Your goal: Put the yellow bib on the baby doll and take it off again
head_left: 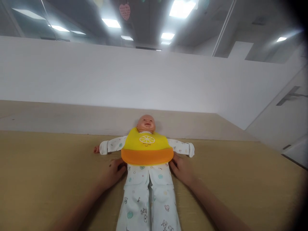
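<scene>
While yellow bib (pixel 132 143) lies on doll (pixel 146 122), left hand (pixel 114 173) and right hand (pixel 182 170) flank orange pocket (pixel 147 157), apart; grip, contents unclear.

Smooth plastic doll head (pixel 146 122), matt rubbery bib (pixel 147 149), cloth pajamas (pixel 160 194), woodlike tabletop (pixel 60 173)

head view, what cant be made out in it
In the head view:
Feet of the doll: cut off by the bottom edge.
Hand in the doll's picture-right cuff: covered by the cloth.
Writing on the pink heart: too small and blurred.
Whether the left hand and right hand grip the bib or only rest at its edges: too blurred.
</scene>
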The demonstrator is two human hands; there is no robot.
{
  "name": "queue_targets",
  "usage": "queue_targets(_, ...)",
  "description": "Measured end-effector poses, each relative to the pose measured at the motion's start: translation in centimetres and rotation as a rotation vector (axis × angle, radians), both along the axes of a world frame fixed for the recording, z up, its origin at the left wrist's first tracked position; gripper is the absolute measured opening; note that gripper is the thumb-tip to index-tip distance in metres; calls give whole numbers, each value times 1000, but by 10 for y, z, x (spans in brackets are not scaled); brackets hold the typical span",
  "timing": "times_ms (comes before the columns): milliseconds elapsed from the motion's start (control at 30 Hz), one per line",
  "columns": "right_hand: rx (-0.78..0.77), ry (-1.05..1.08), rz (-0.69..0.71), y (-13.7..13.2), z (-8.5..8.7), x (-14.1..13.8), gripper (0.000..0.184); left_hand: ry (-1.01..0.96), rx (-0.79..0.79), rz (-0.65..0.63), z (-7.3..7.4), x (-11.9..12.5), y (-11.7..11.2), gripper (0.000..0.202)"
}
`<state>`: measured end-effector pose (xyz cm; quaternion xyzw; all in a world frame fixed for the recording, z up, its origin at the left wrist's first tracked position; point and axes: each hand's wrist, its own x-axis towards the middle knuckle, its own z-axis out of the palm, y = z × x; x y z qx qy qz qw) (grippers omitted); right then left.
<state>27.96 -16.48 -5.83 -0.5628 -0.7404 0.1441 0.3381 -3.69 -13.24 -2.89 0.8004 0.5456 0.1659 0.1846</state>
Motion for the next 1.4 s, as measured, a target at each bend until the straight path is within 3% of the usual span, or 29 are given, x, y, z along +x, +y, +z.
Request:
queue_targets(133,21,-106,-31,3,0,-2,35,-1,0,20,2,1,-1,18)
queue_targets(300,13,-88,-119,9,5,2,26,-2,8,25,1,1,0,18)
queue_targets(467,13,-67,-218,11,-2,8,23,-10,-8,9,-3,-1,1,20)
queue_targets(633,33,-75,-208,7,-3,9,21,1,-16,8,-4,-4,2,20)
queue_targets(833,-94,-139,-195,-3,1,6,16,23,2,-8,-1,-2,1,17)
queue_targets(967,-109,-105,-124,-4,0,8,12,33,6,-2,0,-2,-1,16)
queue_targets(1400,-137,-45,-99,-5,6,10,10,43,-3,-19,2,-1,0,16)
